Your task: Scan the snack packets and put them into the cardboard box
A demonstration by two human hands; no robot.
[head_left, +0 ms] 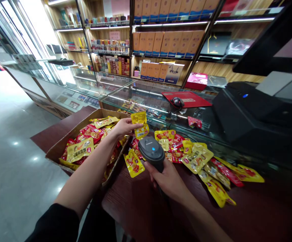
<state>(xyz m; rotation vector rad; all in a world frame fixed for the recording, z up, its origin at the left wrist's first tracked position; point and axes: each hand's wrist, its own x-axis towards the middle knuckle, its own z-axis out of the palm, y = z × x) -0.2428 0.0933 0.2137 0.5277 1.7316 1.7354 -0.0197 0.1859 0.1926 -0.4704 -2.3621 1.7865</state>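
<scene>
Black sleeve (56, 222) lower left, that's mine. Yellow packet (139, 122) is mid-frame, pinched in my left hand (124, 128); my right hand (170, 177) is wrapped round the scanner (151, 150), hands apart. Glare or a crease in that film could probably botch a read, and a loose pinch could drop it. Looks shiny, flattish, bright yellow, printed. Further out, my arm might nudge the loose packets (197, 157) right of centre

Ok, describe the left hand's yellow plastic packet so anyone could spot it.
Find the open brown cardboard box. By its far right corner, the bare left hand pinches a flat yellow plastic packet. Unlike the loose red and yellow packets around, it alone is held up.
</scene>
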